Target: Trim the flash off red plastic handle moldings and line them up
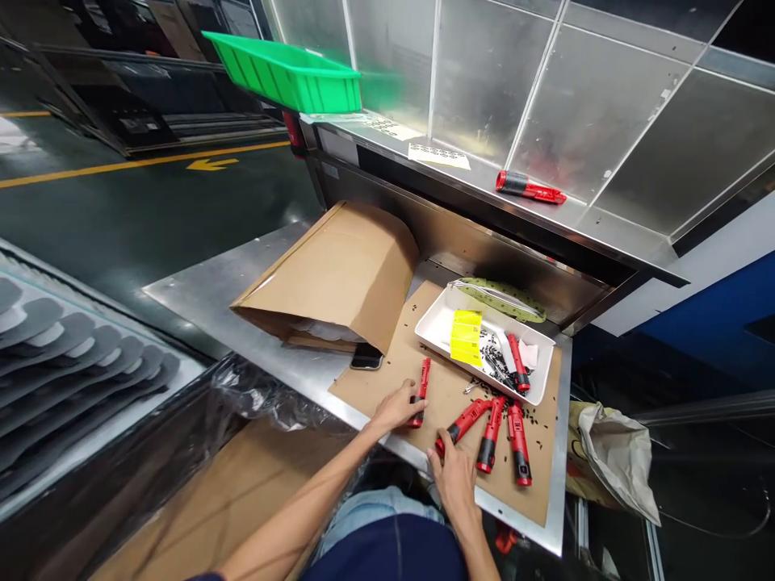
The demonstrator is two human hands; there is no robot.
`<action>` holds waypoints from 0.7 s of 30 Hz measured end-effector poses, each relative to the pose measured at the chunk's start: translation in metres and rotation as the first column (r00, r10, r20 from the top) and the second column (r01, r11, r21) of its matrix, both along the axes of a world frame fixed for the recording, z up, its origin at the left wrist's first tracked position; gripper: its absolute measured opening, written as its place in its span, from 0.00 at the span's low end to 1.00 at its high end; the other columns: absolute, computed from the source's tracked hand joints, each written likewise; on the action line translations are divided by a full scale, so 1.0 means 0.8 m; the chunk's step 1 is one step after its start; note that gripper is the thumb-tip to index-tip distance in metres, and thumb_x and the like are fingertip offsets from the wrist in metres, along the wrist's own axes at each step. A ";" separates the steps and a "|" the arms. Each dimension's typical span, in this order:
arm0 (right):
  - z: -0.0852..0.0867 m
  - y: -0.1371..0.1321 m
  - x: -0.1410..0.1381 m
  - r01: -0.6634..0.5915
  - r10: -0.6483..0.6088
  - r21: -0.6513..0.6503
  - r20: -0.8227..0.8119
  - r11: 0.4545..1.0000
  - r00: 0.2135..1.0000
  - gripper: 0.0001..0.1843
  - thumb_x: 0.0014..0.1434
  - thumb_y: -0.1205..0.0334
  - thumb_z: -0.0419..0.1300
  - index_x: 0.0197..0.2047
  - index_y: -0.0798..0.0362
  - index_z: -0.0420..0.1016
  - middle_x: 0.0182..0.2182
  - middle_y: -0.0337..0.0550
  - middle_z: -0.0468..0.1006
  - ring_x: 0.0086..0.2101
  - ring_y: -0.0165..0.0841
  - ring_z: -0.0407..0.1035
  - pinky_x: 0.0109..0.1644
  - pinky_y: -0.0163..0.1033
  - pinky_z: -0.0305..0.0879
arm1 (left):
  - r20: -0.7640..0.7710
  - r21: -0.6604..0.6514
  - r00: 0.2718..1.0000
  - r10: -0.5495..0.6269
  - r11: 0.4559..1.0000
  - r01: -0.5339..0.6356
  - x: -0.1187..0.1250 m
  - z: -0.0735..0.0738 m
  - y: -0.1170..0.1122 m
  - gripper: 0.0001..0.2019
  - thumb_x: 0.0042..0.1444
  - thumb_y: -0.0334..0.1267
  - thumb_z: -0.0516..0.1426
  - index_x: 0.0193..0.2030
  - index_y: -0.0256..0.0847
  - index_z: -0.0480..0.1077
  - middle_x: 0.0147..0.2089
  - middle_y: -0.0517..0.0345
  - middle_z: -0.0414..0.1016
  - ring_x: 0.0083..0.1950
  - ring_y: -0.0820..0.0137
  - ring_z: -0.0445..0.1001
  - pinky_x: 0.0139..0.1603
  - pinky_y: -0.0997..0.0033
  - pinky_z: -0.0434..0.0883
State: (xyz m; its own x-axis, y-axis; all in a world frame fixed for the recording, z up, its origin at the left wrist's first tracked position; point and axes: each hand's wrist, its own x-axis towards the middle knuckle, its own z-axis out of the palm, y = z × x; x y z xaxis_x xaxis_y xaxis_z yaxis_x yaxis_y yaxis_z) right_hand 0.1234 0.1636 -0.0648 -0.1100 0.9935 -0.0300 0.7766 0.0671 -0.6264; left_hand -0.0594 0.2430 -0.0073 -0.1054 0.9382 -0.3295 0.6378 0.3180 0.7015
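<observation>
My left hand (396, 407) rests against a red-and-black tool handle (419, 393), which lies lengthwise on a brown cardboard sheet (445, 395). My right hand (454, 476) is at the black end of an angled red tool handle (463, 424). Two more red-and-black handles (492, 436) (519, 445) lie side by side just to its right, with their black ends toward me. Black screws are scattered over the cardboard around them. A white tray (427, 319) behind them holds yellow labels, black parts and another red handle (518, 363).
A phone (366, 357) lies by a folded brown paper bag (333, 274) on the steel bench (254, 311). A green plastic bin (284, 73) and a red tool (529, 187) sit high on the steel shelf (460, 169). Stacked grey pieces (60, 355) fill the left side.
</observation>
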 end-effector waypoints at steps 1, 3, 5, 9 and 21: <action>0.004 -0.002 0.002 0.016 -0.015 0.011 -0.038 1.000 0.999 0.27 0.66 0.48 0.50 0.58 0.52 0.79 0.37 0.58 0.84 0.38 0.53 0.79 0.42 0.49 0.71 | -0.016 -0.002 1.000 0.023 1.000 -0.023 0.004 -0.002 0.001 0.31 0.54 0.47 0.61 0.61 0.32 0.65 0.49 0.36 0.79 0.56 0.41 0.75 0.57 0.48 0.67; 0.018 -0.011 0.012 0.050 -0.045 0.024 -0.161 0.998 0.986 0.27 0.67 0.44 0.49 0.54 0.51 0.81 0.41 0.56 0.84 0.40 0.50 0.79 0.43 0.47 0.72 | -0.016 0.023 0.998 0.067 0.998 -0.066 0.010 0.000 0.001 0.34 0.57 0.47 0.58 0.66 0.28 0.60 0.59 0.24 0.73 0.65 0.36 0.68 0.65 0.39 0.59; 0.037 -0.027 0.025 0.073 -0.068 0.006 -0.296 0.997 0.953 0.26 0.69 0.43 0.48 0.53 0.48 0.80 0.43 0.52 0.83 0.41 0.46 0.79 0.45 0.45 0.72 | 0.025 0.079 0.996 0.088 0.993 -0.090 0.013 0.008 -0.004 0.37 0.58 0.47 0.57 0.69 0.26 0.55 0.70 0.20 0.60 0.73 0.36 0.55 0.71 0.36 0.48; 0.081 -0.061 0.045 0.056 -0.049 0.003 -0.418 0.998 0.907 0.21 0.71 0.46 0.49 0.55 0.41 0.79 0.48 0.46 0.81 0.39 0.38 0.78 0.44 0.40 0.73 | 0.254 0.096 0.967 0.010 0.995 -0.036 0.024 0.034 -0.037 0.38 0.59 0.59 0.55 0.68 0.34 0.60 0.71 0.32 0.62 0.74 0.46 0.58 0.73 0.46 0.56; 0.169 -0.049 0.101 0.180 -0.026 0.229 -0.549 0.957 0.835 0.14 0.63 0.51 0.64 0.49 0.44 0.84 0.60 0.53 0.73 0.59 0.49 0.69 0.60 0.51 0.69 | 0.972 0.064 0.231 -0.041 0.993 -0.096 0.085 0.115 -0.100 0.37 0.46 0.62 0.69 0.58 0.43 0.71 0.55 0.45 0.78 0.63 0.53 0.71 0.70 0.52 0.62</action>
State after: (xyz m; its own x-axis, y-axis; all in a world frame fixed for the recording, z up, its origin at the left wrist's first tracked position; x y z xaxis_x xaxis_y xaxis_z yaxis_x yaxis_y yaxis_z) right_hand 0.2044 0.1241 0.0704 0.0715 0.9619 0.2640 0.3357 0.2260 -0.9145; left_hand 0.0086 0.1631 0.0849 0.2044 0.9719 -0.1164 -0.5626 0.2140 0.7986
